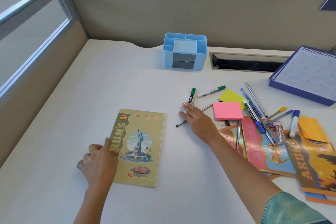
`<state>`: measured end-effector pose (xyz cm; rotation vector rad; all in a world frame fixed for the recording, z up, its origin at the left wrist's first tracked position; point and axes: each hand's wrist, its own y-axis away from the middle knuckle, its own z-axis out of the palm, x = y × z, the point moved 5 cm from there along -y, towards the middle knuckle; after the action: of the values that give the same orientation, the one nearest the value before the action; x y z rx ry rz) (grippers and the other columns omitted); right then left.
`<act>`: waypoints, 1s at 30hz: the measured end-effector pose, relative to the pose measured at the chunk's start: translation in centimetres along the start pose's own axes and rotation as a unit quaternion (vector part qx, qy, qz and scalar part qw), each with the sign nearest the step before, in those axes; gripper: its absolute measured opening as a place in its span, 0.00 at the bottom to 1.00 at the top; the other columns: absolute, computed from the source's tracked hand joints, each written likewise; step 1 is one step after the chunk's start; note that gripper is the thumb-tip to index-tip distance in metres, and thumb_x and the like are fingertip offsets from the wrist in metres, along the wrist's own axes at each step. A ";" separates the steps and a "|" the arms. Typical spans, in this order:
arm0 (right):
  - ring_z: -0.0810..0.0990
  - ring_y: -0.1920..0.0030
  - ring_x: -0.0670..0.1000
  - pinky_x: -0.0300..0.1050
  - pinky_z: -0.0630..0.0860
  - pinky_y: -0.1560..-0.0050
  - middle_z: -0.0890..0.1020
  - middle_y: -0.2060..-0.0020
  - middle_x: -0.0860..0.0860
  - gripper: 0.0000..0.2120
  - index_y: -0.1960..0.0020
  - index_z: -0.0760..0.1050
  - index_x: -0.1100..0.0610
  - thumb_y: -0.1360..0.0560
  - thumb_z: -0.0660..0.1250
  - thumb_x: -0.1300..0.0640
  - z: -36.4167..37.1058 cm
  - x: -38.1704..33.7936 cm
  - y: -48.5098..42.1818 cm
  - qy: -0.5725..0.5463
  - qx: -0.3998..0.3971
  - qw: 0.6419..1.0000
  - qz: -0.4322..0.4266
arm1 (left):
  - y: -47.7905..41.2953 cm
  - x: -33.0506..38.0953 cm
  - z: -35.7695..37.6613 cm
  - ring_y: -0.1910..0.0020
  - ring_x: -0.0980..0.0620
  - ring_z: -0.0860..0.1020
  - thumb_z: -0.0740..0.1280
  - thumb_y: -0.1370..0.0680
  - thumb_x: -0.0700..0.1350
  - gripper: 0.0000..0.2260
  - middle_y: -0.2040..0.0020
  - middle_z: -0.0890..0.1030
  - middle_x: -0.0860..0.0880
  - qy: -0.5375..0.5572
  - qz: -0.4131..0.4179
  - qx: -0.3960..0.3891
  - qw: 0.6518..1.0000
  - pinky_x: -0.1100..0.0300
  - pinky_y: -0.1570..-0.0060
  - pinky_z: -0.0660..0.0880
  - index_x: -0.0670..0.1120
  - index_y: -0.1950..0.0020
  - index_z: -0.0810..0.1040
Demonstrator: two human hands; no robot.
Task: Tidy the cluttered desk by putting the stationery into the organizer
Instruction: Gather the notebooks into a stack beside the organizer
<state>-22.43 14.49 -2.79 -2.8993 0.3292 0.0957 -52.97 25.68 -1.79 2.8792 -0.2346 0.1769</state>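
Observation:
A light blue organizer (185, 51) with grey drawers stands at the back of the desk. My left hand (99, 162) holds the left edge of a tan notebook (140, 149) lying flat, thumb on its cover. My right hand (195, 118) lies flat over a thin grey pen (181, 123), fingertips by the black marker with a green cap (191, 95). To the right lie a white marker with a green cap (211, 91), a pink sticky pad (227, 110), a yellow sticky pad (231, 96) and several pens (254, 100).
Colourful notebooks (269, 152) and an orange envelope (312, 129) are piled at the right with a blue-capped white marker (294, 123). A spiral desk calendar (309, 74) stands at the back right beside an open cable slot (245, 62). Partition walls (181, 12) close the back and left.

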 end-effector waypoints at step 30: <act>0.51 0.22 0.55 0.51 0.49 0.23 0.58 0.24 0.58 0.22 0.26 0.62 0.63 0.19 0.57 0.58 -2.5 -7.7 7.4 -0.168 0.048 0.948 0.266 | 2.5 7.3 1.0 0.39 0.36 0.70 0.69 0.23 0.44 0.19 0.37 0.74 0.41 0.139 0.126 0.158 0.969 0.38 0.36 0.62 0.46 0.33 0.75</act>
<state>-31.51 8.58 -1.20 -2.5541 1.0042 0.6297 -46.10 21.97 -1.18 3.0751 -0.5624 0.7200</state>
